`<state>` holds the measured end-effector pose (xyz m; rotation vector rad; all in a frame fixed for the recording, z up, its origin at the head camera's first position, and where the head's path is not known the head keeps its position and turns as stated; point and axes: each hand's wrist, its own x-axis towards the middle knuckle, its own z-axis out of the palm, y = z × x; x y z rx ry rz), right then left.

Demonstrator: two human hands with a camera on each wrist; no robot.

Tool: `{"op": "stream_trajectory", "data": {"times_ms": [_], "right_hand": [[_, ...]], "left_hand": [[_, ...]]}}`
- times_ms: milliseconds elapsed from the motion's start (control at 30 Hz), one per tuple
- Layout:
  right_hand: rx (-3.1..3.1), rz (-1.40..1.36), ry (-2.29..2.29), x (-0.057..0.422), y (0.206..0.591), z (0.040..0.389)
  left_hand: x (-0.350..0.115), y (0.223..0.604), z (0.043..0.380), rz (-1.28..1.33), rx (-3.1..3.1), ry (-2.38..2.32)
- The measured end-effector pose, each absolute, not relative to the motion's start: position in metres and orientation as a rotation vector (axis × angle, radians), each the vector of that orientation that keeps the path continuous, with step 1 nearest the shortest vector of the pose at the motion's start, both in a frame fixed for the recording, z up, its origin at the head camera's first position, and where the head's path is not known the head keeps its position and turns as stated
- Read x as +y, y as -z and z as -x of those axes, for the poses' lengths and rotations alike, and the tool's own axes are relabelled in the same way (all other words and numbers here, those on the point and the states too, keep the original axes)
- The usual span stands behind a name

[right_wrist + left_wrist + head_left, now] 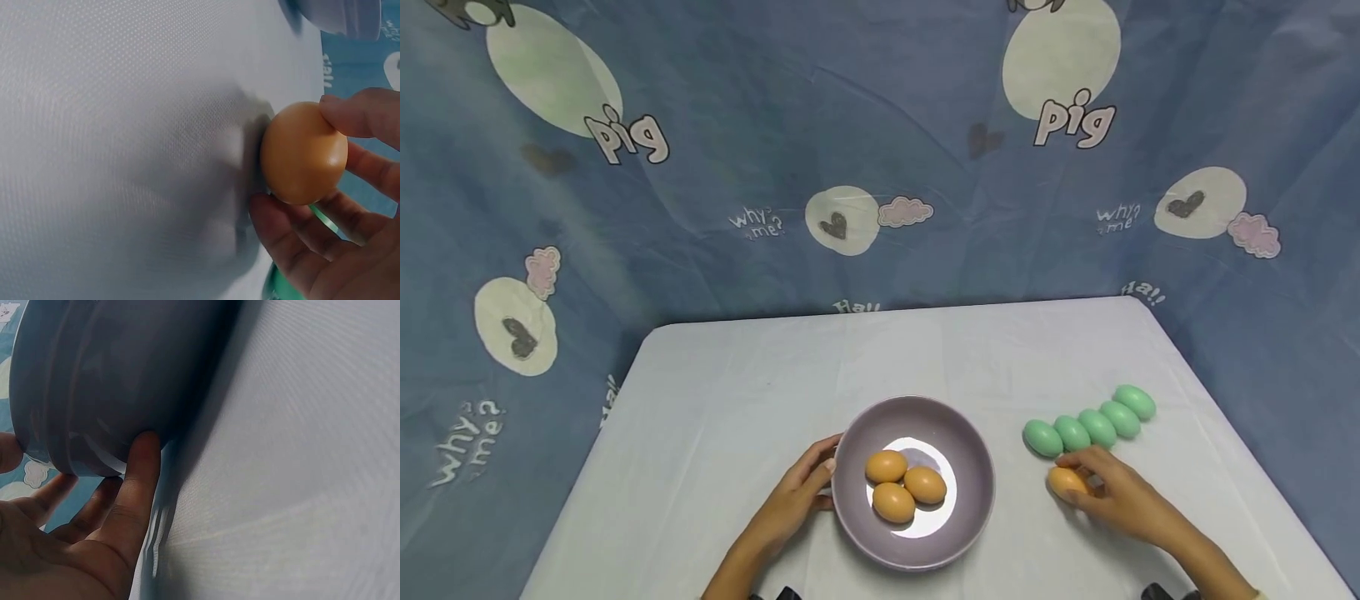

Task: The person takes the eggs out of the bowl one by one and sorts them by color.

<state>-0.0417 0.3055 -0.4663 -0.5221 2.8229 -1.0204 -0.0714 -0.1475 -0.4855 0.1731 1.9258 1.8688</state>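
Observation:
A mauve bowl [962,450] stands in the middle of the table, with three orange eggs [893,502] lying together inside. My left hand [786,504] is at its left side, fingertips touching the outer wall. In the left wrist view the fingers [134,494] reach fairly straight against the bowl [94,381], between rim and base. Over on the right, my right hand [1112,492] pinches another orange egg [1066,482] between thumb and fingers. The right wrist view shows this egg [303,153] close over the white cloth.
Several green eggs [1097,427] lie in a slanting row just beyond my right hand. White cloth covers the table [737,383]. A blue printed curtain [700,267] hangs behind the table and along its sides.

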Motion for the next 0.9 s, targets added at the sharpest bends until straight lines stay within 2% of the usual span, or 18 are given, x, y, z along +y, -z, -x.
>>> {"op": "stream_trajectory", "data": {"times_ms": [267,467,667,900], "right_hand": [[2.77,0.536,1.02,0.304,0.461,0.043],[2.95,0.524,0.96,0.301,0.447,0.04],[3.097,0.741,0.95,0.286,0.425,0.051],[2.956,0.926,1.004,0.239,0.399,0.069]], "left_hand": [[-0.151,0.486,0.072,-0.17,1.913,-1.866],[-0.149,0.486,0.072,-0.197,1.915,-1.844],[-0.147,0.487,0.073,-0.203,1.917,-1.846],[-0.149,0.488,0.073,-0.198,1.914,-1.861]]}}
